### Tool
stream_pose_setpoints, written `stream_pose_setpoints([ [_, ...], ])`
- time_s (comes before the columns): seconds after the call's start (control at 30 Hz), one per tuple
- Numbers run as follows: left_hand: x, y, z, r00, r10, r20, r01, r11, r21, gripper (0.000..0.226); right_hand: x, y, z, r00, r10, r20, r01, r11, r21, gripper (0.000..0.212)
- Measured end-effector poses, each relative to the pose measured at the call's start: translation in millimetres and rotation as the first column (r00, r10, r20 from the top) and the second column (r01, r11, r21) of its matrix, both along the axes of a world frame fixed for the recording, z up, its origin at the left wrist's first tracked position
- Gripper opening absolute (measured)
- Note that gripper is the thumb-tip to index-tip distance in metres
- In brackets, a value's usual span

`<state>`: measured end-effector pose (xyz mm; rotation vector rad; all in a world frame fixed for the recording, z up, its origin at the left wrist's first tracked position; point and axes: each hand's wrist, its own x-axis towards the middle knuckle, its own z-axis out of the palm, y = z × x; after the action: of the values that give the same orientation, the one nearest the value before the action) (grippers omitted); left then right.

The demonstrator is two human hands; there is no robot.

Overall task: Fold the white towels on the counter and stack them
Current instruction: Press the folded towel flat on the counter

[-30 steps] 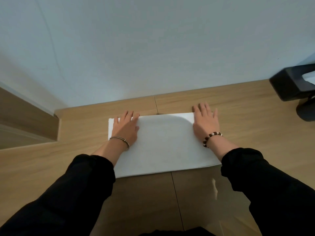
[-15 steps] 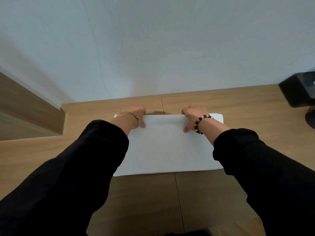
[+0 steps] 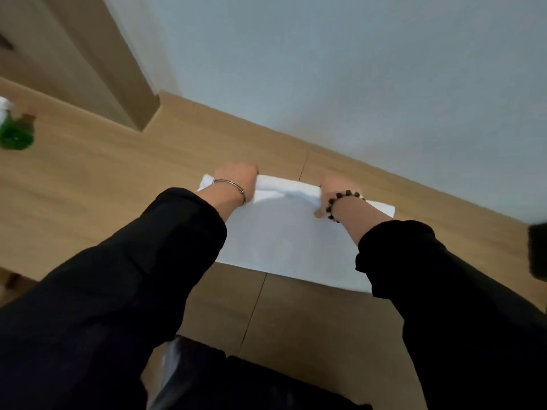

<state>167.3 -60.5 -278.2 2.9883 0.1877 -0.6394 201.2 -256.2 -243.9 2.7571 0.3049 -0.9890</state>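
A white towel (image 3: 284, 241) lies flat on the wooden counter (image 3: 118, 184), its near edge at the counter's front. My left hand (image 3: 236, 177) grips the towel's far edge near the left corner, fingers curled round it. My right hand (image 3: 333, 192) grips the same far edge further right, thumb on top of the cloth. Between the two hands the far edge is lifted slightly and rolls toward me. Black sleeves cover both forearms and hide parts of the towel's sides.
A pale wall runs close behind the towel. A wooden panel (image 3: 97, 63) juts out at the back left. A green bottle (image 3: 14, 134) stands at the far left of the counter. A dark object (image 3: 537, 250) sits at the right edge.
Both hands went from lying flat on the towel to curling round its far edge, which now lifts. The view has tilted and swung left, bringing the green bottle into sight.
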Motion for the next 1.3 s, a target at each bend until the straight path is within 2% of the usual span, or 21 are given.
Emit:
stream_pose_setpoints([
  [0.07,-34,18,-1,0.994,0.106,-0.01,-0.106,0.994,0.003,0.034,-10,20,1,0.994,0.112,0.018,-0.112,0.994,0.012,0.002],
  [0.17,-100,62,4,0.964,0.267,0.011,-0.267,0.964,-0.009,0.032,-32,71,5,0.942,0.333,0.046,-0.335,0.941,0.044,0.011],
  [0.33,-239,149,15,0.86,0.506,0.07,-0.509,0.86,0.038,0.024,-107,192,17,0.757,0.651,0.047,-0.653,0.752,0.089,0.011],
  [0.53,-440,218,7,0.605,0.789,0.109,-0.794,0.608,0.014,0.021,-260,338,23,0.491,0.869,0.064,-0.87,0.485,0.092,0.019],
  [0.63,-545,237,-1,0.451,0.885,0.114,-0.891,0.455,-0.011,0.024,-352,401,18,0.292,0.952,0.096,-0.956,0.287,0.066,0.019],
  [0.8,-701,238,-14,0.182,0.974,0.132,-0.982,0.187,-0.026,0.018,-502,469,-2,-0.061,0.984,0.168,-0.997,-0.069,0.039,0.013],
  [1.03,-834,201,-30,-0.12,0.979,0.163,-0.992,-0.126,0.026,0.024,-649,511,-25,-0.481,0.832,0.279,-0.871,-0.489,-0.042,0.017],
  [1.13,-872,193,-41,-0.28,0.951,0.129,-0.96,-0.281,-0.008,0.031,-696,528,-37,-0.579,0.767,0.275,-0.809,-0.582,-0.082,0.022],
  [1.2,-895,191,-53,-0.356,0.928,0.108,-0.934,-0.357,-0.008,0.033,-720,544,-48,-0.624,0.731,0.278,-0.775,-0.625,-0.095,0.023],
  [1.3,-929,194,-67,-0.46,0.884,0.079,-0.887,-0.461,-0.008,0.023,-749,575,-67,-0.646,0.701,0.301,-0.749,-0.659,-0.072,0.021],
])
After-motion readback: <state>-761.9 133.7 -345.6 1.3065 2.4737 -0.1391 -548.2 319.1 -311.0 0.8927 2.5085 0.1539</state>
